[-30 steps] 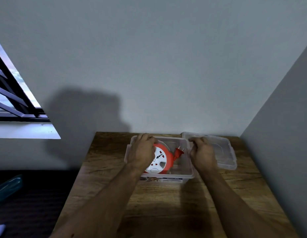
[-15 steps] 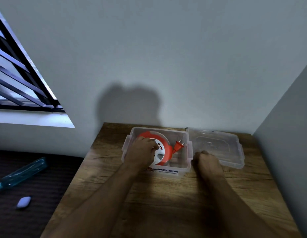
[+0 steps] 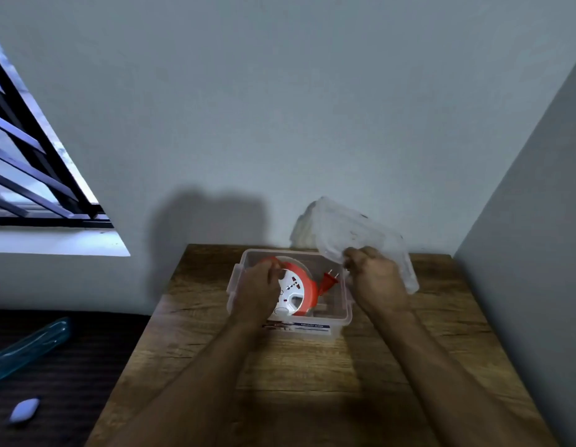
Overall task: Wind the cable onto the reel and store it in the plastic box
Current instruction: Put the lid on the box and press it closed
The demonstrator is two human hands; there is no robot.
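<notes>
An orange and white cable reel (image 3: 298,290) lies inside the clear plastic box (image 3: 339,317) on the wooden table (image 3: 312,382). Its orange plug (image 3: 328,280) sticks up at the reel's right, inside the box. My left hand (image 3: 257,293) reaches into the box and rests on the reel's left side, fingers curled on it. My right hand (image 3: 375,280) grips the clear lid (image 3: 360,230) by its near edge and holds it tilted in the air above the box's right end. The lid looks blurred.
A wall stands right behind the table and another one closes off the right side. To the left, a dark floor holds a teal tube-like object (image 3: 28,346) and a small pale object (image 3: 23,409). A barred window (image 3: 31,175) is at the upper left.
My right hand has moved from the table beside the box to the lid and lifted it off the table, tilted. My left hand has stayed on the reel in the box.
</notes>
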